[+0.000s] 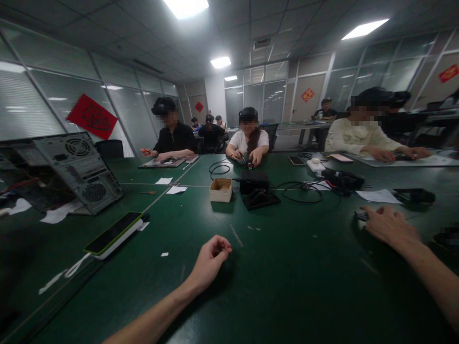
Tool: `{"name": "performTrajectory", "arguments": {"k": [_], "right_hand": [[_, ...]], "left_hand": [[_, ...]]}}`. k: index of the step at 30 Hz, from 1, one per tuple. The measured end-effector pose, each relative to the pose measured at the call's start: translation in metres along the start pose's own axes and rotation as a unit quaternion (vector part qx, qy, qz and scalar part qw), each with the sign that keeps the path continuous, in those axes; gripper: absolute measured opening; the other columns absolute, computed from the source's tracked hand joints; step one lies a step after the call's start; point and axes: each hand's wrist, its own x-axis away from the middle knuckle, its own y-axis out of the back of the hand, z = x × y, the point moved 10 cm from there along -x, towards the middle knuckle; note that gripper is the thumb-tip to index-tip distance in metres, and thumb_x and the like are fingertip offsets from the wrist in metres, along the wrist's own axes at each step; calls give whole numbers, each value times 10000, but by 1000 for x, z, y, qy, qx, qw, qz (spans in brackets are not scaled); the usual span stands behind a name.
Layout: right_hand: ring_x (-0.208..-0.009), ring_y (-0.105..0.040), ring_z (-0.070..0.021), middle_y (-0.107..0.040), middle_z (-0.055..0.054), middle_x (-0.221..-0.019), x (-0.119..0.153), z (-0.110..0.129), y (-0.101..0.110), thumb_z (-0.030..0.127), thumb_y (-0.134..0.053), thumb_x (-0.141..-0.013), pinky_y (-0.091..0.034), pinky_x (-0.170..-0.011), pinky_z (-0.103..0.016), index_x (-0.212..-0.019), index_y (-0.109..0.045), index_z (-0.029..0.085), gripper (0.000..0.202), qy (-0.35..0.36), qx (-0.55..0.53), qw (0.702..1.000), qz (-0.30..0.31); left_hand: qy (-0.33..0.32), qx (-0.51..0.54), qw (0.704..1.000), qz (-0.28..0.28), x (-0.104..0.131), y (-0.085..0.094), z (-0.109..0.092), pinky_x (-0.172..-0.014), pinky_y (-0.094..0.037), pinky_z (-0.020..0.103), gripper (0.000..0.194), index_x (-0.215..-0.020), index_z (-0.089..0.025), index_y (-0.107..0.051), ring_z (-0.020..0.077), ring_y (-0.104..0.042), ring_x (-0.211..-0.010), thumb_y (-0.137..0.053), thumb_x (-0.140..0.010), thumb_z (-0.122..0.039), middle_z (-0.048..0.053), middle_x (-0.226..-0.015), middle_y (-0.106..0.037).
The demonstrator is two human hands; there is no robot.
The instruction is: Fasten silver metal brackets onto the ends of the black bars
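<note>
My left hand [211, 260] is over the middle of the green table [272, 291], its fingers curled in toward the thumb. I see nothing held between them. Out to the right, my right hand [392, 228] is low over the tabletop, with its fingertips closed on a small dark grey object [362, 216]. The fingers partly cover that object, and its kind cannot be made out. Beyond my left hand stand a small open cardboard box [221, 191] and a black box [254, 182], with a flat black piece [261, 198] in front.
An opened computer case [86, 172] stands at the left, near a green-edged phone [114, 233] on a white power bank. Black cables [304, 191] and a black device [344, 180] lie at the right. Several people sit across the table, one [249, 138] working straight opposite.
</note>
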Motion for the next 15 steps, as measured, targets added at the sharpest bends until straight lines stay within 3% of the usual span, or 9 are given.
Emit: {"name": "performTrajectory", "arguments": {"k": [5, 10, 15], "right_hand": [[-1032, -476, -375, -447, -182, -1182, 2, -2, -1, 276, -330, -845, -468, -730, -473, -1239, -519, 265, 437, -20, -3, 1000, 13], [-1037, -475, -382, -443, -186, -1180, 0, -3, -2, 282, -339, -845, -468, -741, -475, -1301, -466, 260, 474, -12, -4, 1000, -8], [-1051, -471, -366, -417, -172, -1202, 4, 0, -2, 270, -303, -875, -459, -753, -447, -1268, -496, 272, 438, -5, 2, 1000, 25]], "left_hand": [[2, -7, 1000, -1, -1, 1, 1, -650, -413, 239, 115, -811, -165, -574, 150, -546, -708, -547, -701, -185, 10, -777, -608], [-2, -7, 1000, -3, -1, 1, -1, -641, -408, 236, 107, -799, -161, -574, 146, -537, -699, -546, -697, -177, 9, -766, -604], [-6, -5, 1000, -4, -1, 1, 0, -630, -399, 234, 98, -793, -160, -571, 141, -523, -679, -549, -699, -177, 6, -757, -601]]}}
